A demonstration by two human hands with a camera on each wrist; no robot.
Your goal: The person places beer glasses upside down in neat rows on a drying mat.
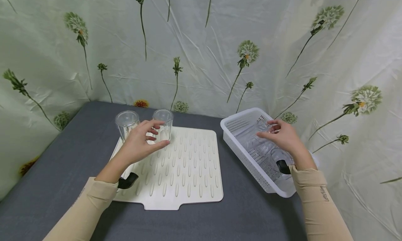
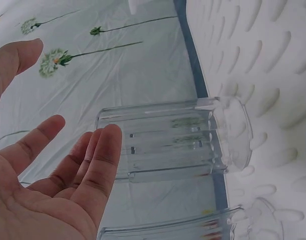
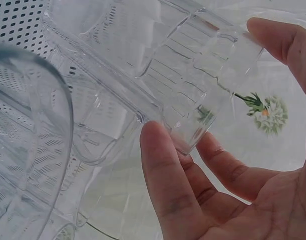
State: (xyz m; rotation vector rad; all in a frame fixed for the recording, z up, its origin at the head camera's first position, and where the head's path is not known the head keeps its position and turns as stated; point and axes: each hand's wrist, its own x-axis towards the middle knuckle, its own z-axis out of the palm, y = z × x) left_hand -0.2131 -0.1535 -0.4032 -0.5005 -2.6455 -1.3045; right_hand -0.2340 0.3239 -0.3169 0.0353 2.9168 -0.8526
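Two tumblers [image 1: 127, 120] stand near my spread left grip [image 1: 141, 142]. I can't tell if my right grip [image 1: 284, 137] clamps another tumbler [image 3: 185, 82].

Backdrop [image 1: 201, 59] is pale grey-green, printed with green dandelions [image 1: 248, 51] and orange blooms [image 1: 141, 103]. Tabletop [image 1: 245, 213] is dark slate grey. Mat [image 1: 188, 157] is off-white, patterned with elongated ovals. Basket [image 1: 245, 159] is white, gridded with perforations. Glasses [image 1: 127, 121] are colourless. Sleeves [image 1: 91, 202] are beige, the right bearing dark lettering.
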